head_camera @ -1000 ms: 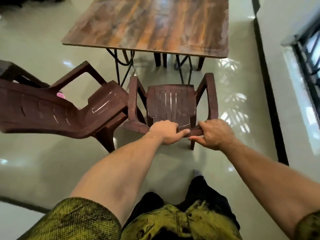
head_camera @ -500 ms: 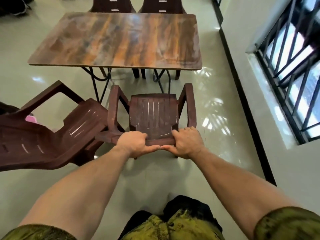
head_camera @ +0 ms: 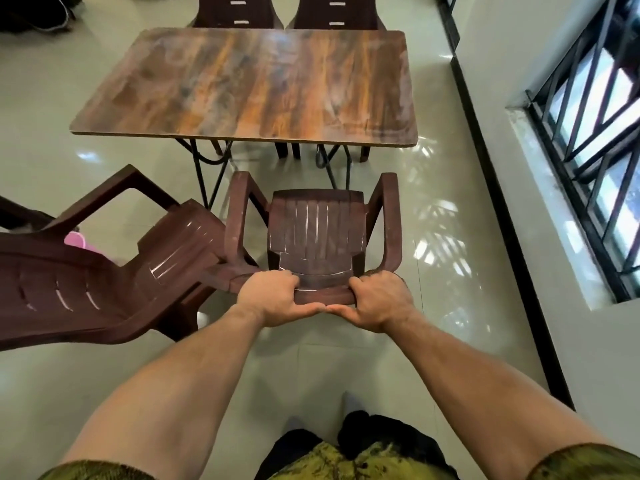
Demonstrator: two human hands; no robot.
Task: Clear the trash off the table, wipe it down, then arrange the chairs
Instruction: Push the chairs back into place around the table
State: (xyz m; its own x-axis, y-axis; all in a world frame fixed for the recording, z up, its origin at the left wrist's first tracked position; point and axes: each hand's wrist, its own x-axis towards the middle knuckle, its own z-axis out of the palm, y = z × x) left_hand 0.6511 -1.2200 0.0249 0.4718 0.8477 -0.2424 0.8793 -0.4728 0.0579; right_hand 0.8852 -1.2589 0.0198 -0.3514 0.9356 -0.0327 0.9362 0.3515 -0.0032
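Gripping recorded: brown plastic armchair (head_camera: 317,233) was held by the top rail of its backrest and stood on the tiled floor (head_camera: 433,271), facing the near long edge of the wood-grain surface (head_camera: 242,84), close to it but not tucked under.
Both the left hand (head_camera: 273,299) and the right hand (head_camera: 379,301) were set side by side on the rail, fingers (head_camera: 285,277) curled over its front, thumb tips met behind it. The item was judged light, stiff, one-piece moulded plastic, likely to slide readily on glossy tile; the rail was judged the soundest hold, the armrests a second choice. A second chair (head_camera: 104,271) was tilted just to the left, at the left armrest; contact could not be told. Two further chairs (head_camera: 239,12) were stood at the far edge.
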